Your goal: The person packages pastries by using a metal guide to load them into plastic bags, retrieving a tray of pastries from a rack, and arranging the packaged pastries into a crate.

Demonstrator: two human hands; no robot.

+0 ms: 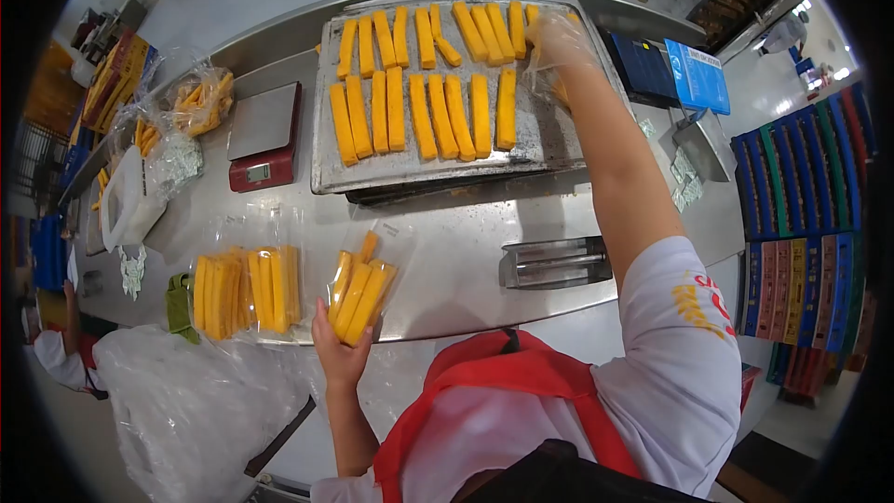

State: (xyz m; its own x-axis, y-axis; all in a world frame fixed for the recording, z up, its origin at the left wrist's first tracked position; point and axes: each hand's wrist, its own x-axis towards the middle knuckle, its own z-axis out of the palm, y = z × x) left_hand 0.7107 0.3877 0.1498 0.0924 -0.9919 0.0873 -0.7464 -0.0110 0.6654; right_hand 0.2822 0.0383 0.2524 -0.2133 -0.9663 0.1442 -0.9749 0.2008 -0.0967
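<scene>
My left hand (343,346) is closed around the bottom of a clear plastic bag (363,289) with several yellow-orange sticks inside, low over the steel table. My right hand (562,40), in a thin clear glove, is at the upper right of a metal tray (549,140), beside the end of the back row of sticks; its fingertips are hard to make out. Two rows of yellow sticks (433,116) lie on the tray. Filled bags (223,293) of sticks stand left of my left hand.
A red scale (264,172) sits left of the tray. Bags of sticks (203,102) lie farther left. A metal holder (556,263) is near the front edge, a blue box (697,74) at right. Clear plastic (186,410) hangs at lower left. Another person (58,354) is far left.
</scene>
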